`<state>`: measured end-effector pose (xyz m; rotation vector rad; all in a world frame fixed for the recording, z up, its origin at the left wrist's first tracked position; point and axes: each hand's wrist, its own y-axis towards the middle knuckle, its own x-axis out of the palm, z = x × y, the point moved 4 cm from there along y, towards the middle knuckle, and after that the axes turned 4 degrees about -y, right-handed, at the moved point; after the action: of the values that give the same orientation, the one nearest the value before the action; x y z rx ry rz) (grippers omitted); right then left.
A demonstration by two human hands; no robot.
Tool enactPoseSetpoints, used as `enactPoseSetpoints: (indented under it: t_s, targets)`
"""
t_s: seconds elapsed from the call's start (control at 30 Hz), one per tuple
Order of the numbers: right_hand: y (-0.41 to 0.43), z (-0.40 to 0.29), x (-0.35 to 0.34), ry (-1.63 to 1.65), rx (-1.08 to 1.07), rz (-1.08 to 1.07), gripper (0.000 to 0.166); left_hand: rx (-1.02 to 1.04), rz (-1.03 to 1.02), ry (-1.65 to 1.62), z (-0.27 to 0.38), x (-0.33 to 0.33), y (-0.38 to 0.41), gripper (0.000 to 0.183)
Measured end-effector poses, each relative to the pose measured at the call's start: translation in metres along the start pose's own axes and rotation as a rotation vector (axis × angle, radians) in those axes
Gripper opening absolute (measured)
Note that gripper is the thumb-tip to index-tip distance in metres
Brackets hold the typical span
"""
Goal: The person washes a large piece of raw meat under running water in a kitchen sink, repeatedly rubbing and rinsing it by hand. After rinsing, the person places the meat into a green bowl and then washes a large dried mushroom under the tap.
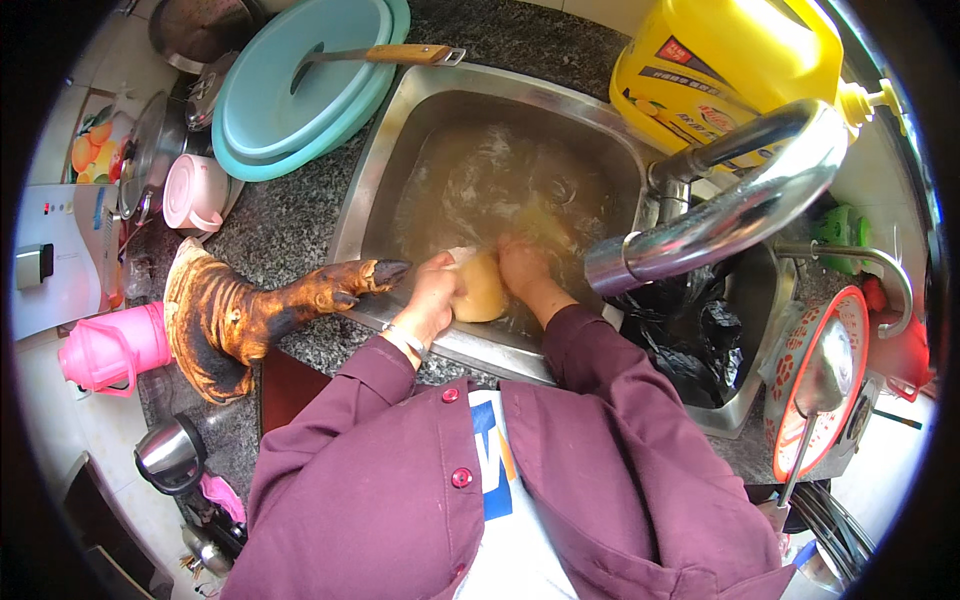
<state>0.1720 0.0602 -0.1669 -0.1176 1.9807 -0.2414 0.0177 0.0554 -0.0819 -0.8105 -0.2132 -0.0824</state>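
Note:
Over the near edge of a stainless steel sink (pixel 351 225) full of murky water, my left hand (pixel 435 296) grips a pale yellow-tan piece (pixel 480 291), apparently meat with skin. My right hand (pixel 523 264) is at the piece's right side, partly in the water. Its fingers are blurred, so whether they hold anything cannot be told. A blurred yellowish patch (pixel 546 225) shows in the water beyond them. On the counter to the left lies a charred pig's leg (pixel 247 311), its hoof pointing towards the sink.
A chrome faucet (pixel 720 225) arches over the right side. Black plastic bags (pixel 686 322) fill the second basin. Stacked turquoise basins (pixel 300 112) with a wooden-handled utensil (pixel 409 53) stand far left. A yellow jug (pixel 720 67) is behind; a red-rimmed colander (pixel 859 352) with a ladle (pixel 823 367) stands right.

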Motion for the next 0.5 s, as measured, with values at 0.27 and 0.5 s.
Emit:
enactPoseSetpoints:
  t_s: [0.27,0.5]
  targets:
    - [0.036,0.012,-0.042,-0.306,0.037,0.018,0.030,-0.042,0.021,-0.051,0.005,0.005,-0.010,0.038]
    - [0.061,0.046,-0.060,-0.020,0.487,0.063,0.034,-0.030,0.022,-0.002,0.004,0.000,-0.007,0.042]
